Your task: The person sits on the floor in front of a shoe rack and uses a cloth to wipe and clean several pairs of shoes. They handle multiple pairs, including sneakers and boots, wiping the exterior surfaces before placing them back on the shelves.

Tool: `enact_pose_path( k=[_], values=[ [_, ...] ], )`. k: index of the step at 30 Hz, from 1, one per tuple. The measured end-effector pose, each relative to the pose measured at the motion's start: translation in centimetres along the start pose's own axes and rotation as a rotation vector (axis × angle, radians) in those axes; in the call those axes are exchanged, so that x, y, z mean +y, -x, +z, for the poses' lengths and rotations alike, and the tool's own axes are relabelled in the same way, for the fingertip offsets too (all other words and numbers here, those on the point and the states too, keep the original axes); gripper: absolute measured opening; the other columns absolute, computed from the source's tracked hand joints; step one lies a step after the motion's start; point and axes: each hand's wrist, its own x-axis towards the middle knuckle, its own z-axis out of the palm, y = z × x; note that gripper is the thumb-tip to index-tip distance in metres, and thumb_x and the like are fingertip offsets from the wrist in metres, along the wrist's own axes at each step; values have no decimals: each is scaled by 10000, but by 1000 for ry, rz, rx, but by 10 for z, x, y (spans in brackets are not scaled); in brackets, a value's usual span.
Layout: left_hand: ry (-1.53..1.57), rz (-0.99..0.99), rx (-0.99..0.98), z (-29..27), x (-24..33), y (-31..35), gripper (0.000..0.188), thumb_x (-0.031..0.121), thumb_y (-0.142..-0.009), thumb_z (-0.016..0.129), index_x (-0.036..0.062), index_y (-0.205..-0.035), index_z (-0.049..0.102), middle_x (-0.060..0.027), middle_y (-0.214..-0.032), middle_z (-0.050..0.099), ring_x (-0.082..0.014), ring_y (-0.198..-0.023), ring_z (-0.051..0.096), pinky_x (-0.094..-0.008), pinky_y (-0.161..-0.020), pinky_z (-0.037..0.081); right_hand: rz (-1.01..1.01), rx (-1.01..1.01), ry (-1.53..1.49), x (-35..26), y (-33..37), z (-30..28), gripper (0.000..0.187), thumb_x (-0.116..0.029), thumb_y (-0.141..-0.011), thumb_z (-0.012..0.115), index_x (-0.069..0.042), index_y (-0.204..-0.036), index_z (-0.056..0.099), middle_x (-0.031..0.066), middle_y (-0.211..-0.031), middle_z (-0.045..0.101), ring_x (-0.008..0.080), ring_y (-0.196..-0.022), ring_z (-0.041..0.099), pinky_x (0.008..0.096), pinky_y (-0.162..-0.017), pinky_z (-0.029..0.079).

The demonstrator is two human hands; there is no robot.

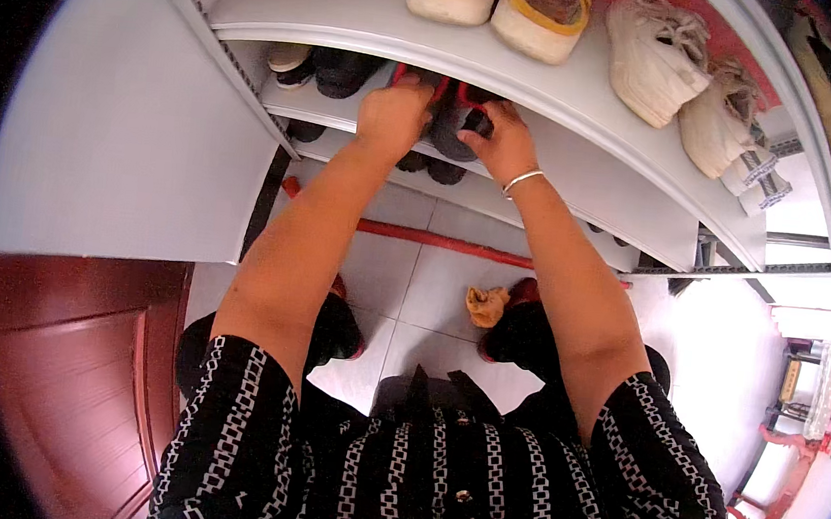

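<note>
A pair of dark grey shoes with red lining stands on the shelf below the top one, with heels toward me. My left hand (396,112) has its fingers curled over the red collar of the left shoe (439,86). On the right shoe (454,132), my right hand (507,143) grips the collar near the heel, with the thumb at the side. A light bracelet (523,182) circles my right wrist. The toes of both shoes are hidden under the upper shelf.
The upper shelf (329,10) juts over my hands, carrying yellow-lined white shoes (540,31) and white sneakers (653,58). Black shoes (344,71) stand left of the pair. Below are a red bar (444,245) and a crumpled yellowish cloth (485,306) by my foot.
</note>
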Motion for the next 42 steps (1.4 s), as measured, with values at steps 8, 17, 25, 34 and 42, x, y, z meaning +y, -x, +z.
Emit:
enact_pose_path(
  k=[8,17,25,34,42],
  values=[
    [-57,33,73,27,-33,-49,333,306,-724,692,110,-987,635,-140,-873,648,-322,-750,639,-433,-650,521,-54,98,166,26,-50,26,521,-320,-732,708,-45,-1140,537,183,-971,623,351,-886,594,410,-785,475],
    [49,36,106,-22,5,-9,358,216,-724,687,86,-1043,587,-155,-918,620,-332,-827,618,-427,-715,508,-62,123,156,-17,5,-20,343,-171,-766,685,-35,-1054,557,181,-940,613,262,-752,648,357,-692,512],
    [355,346,72,-85,86,28,232,137,-749,652,101,-977,628,-124,-945,626,-319,-849,612,-414,-712,490,-47,44,-47,-65,61,-107,251,-166,-776,639,-105,-1014,591,136,-941,610,292,-751,620,402,-726,489],
    [368,337,133,-140,187,-25,518,97,-756,653,64,-1234,455,-157,-1246,493,-298,-869,606,-390,-796,485,81,548,234,1,69,-259,342,-128,-765,640,-98,-1095,558,131,-1054,576,304,-904,603,406,-762,495],
    [38,274,-94,-135,245,-118,587,235,-734,695,71,-1255,479,-139,-1245,525,-310,-1068,561,-406,-867,472,194,117,628,72,26,-306,469,-305,-733,679,-104,-1139,555,174,-1073,604,336,-983,578,398,-848,465]
  ],
)
